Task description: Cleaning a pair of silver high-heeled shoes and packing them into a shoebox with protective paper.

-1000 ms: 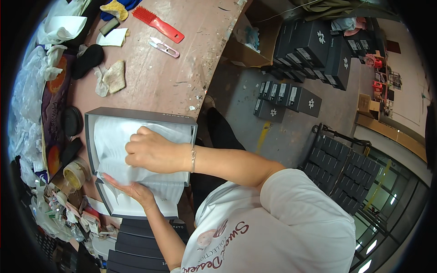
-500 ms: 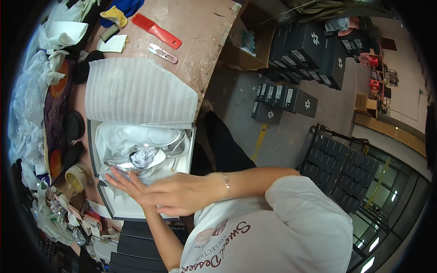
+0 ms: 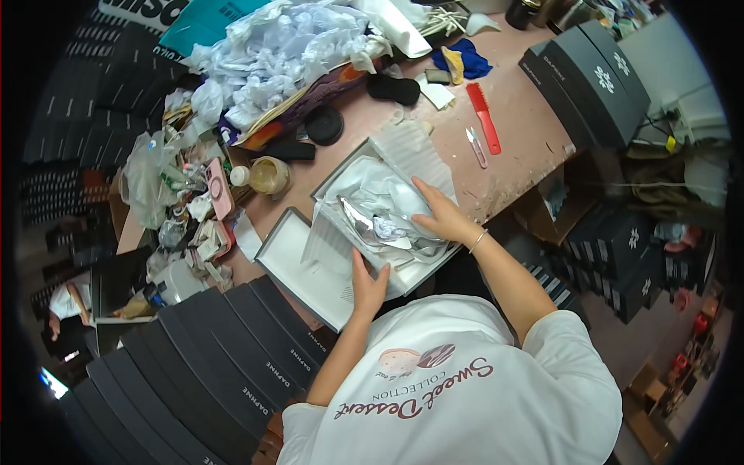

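In the head view, an open grey shoebox (image 3: 323,184) holds a shiny silver shoe (image 3: 355,220) with crumpled paper (image 3: 390,228) stuffed in its opening. White tissue (image 3: 363,180) bunches around the shoe. My right hand (image 3: 448,218) lies along the box's right side, fingers stretched over the tissue and apart from each other. At the near left edge is my left hand (image 3: 368,285), thumb and fingers spread, with nothing held in it. A foam sheet (image 3: 422,159) sticks out past the far right rim. Beside the box lies its lid (image 3: 298,288), white inside.
Stacked dark shoeboxes (image 3: 225,341) rise at the near left. A red brush (image 3: 484,120) and thread snips (image 3: 477,147) lie on the table (image 3: 511,174). Farther left are a jar (image 3: 270,177), a pink phone (image 3: 219,190) and a heap of white tissue (image 3: 287,58). More boxes (image 3: 593,81) stand far right.
My hands, overlapping beside the box earlier, have parted to its two sides. The foam sheet no longer lies flat beyond the box, but slants at its far right. The whole view has turned.
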Demonstrator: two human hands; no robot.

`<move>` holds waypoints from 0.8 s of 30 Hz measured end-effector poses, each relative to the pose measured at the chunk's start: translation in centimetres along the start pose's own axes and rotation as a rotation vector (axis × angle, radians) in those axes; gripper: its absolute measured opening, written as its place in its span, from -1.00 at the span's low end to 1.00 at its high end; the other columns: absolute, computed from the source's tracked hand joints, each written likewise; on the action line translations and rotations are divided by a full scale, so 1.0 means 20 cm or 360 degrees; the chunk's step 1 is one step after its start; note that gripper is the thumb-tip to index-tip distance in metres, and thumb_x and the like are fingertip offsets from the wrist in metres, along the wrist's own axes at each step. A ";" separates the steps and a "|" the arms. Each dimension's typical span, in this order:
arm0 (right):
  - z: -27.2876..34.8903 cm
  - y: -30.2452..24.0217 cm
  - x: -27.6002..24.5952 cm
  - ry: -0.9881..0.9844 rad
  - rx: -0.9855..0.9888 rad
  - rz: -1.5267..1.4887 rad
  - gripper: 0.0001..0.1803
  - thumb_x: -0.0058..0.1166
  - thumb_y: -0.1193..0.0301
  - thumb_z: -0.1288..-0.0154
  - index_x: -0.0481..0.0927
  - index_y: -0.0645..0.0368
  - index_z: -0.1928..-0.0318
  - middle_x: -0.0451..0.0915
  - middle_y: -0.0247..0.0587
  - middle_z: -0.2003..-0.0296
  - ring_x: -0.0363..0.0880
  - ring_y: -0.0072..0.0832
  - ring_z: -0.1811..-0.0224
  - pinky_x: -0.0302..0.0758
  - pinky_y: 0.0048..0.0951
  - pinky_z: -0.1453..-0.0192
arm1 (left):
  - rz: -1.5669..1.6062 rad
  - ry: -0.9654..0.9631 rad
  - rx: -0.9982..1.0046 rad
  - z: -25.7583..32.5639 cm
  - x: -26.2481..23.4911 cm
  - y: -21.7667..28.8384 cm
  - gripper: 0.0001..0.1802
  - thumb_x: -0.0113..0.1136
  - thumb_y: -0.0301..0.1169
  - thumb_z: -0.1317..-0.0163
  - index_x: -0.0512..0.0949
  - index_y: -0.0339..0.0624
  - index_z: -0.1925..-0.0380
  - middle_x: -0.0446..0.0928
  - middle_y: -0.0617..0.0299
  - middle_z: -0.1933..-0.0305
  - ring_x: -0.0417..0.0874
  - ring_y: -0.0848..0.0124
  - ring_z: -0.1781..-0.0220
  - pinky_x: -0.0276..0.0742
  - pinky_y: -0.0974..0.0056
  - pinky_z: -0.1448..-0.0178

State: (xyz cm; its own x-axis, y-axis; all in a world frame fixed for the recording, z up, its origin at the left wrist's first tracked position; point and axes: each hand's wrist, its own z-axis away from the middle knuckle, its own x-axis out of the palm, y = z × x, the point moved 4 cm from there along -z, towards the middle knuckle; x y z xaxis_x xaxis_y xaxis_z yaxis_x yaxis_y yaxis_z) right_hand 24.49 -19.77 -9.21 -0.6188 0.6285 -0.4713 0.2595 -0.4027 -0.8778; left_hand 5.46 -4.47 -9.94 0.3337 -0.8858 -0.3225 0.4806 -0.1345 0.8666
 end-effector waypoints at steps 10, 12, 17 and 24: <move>-0.05 0.15 0.00 -0.0269 0.0196 -0.0228 -0.42 -0.07 0.21 -0.34 0.26 0.31 -0.24 0.46 0.18 -0.01 0.41 0.03 -0.09 0.32 -0.12 -0.19 | 0.0530 0.0318 -0.0661 -0.08 -0.03 0.00 -0.49 0.12 -0.06 -0.27 0.35 -0.23 0.00 0.39 0.11 0.03 0.39 0.35 0.00 0.25 0.21 -0.10; -0.03 0.19 -0.05 -0.0231 0.0270 -0.0427 -0.43 -0.09 0.20 -0.35 0.27 0.30 -0.24 0.43 0.20 -0.06 0.39 0.03 -0.13 0.30 -0.14 -0.23 | 0.0248 0.0328 -0.0669 -0.06 -0.09 -0.07 -0.38 0.07 -0.08 -0.30 0.21 -0.27 -0.18 0.32 0.06 -0.17 0.35 0.27 -0.19 0.21 0.10 -0.26; 0.01 0.32 -0.10 -0.0092 0.0253 -0.0751 -0.42 -0.14 0.20 -0.36 0.24 0.31 -0.27 0.37 0.23 -0.14 0.34 0.03 -0.20 0.25 -0.18 -0.30 | 0.0539 0.0053 -0.0654 -0.12 0.03 0.17 -0.15 -0.13 0.16 -0.27 0.00 -0.21 -0.35 0.12 -0.01 -0.35 0.21 0.14 -0.36 0.15 0.03 -0.40; 0.00 0.18 -0.05 -0.0067 0.0374 -0.0561 -0.42 0.00 0.26 -0.28 0.25 0.31 -0.22 0.38 0.14 -0.06 0.35 -0.01 -0.15 0.34 -0.15 -0.17 | 0.0439 0.0387 -0.0876 -0.17 -0.02 0.04 -0.18 -0.14 0.20 -0.26 0.13 -0.24 -0.27 0.21 -0.03 -0.28 0.32 0.11 -0.27 0.29 0.02 -0.31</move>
State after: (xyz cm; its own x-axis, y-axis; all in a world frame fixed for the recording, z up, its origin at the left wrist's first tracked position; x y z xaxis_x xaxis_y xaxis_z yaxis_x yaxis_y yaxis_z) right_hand 26.15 -21.81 -11.81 -0.6705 0.7291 -0.1373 -0.1466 -0.3116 -0.9389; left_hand 8.43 -2.75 -10.29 0.6465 -0.7210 -0.2495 0.6741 0.3868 0.6292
